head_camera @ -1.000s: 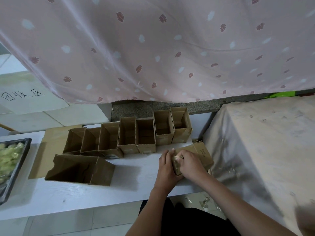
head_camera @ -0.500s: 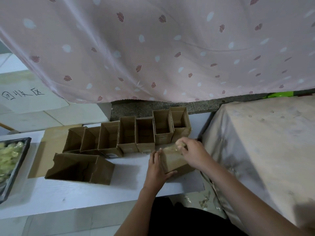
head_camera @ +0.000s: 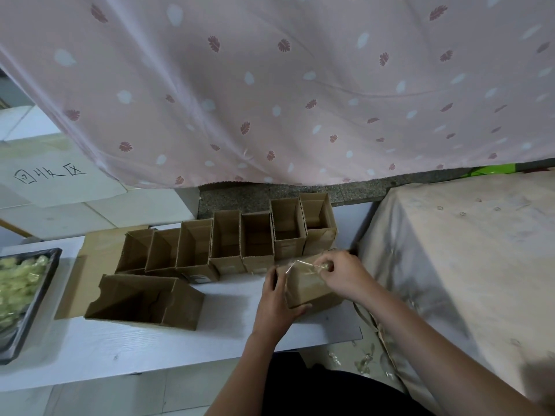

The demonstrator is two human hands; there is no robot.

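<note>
The box (head_camera: 306, 288) is matt brown corrugated cardboard, and the tape (head_camera: 301, 264) at its top is clear, glossy plastic film. The open boxes (head_camera: 228, 244) are the same matt cardboard with rough cut edges. The table (head_camera: 120, 349) has a white, matt, faintly grained surface, the curtain (head_camera: 270, 85) is thin printed cloth, and the tray (head_camera: 42, 295) is glossy black plastic.

A small brown cardboard box (head_camera: 306, 288) sits at about 5 o'clock in the view, one plain face up. The left hand (head_camera: 274, 301) grips its 9 o'clock side. A strip of clear tape (head_camera: 300, 263) crosses its 12 o'clock edge, and the right hand (head_camera: 342, 273) pinches the strip at 1 o'clock.
</note>
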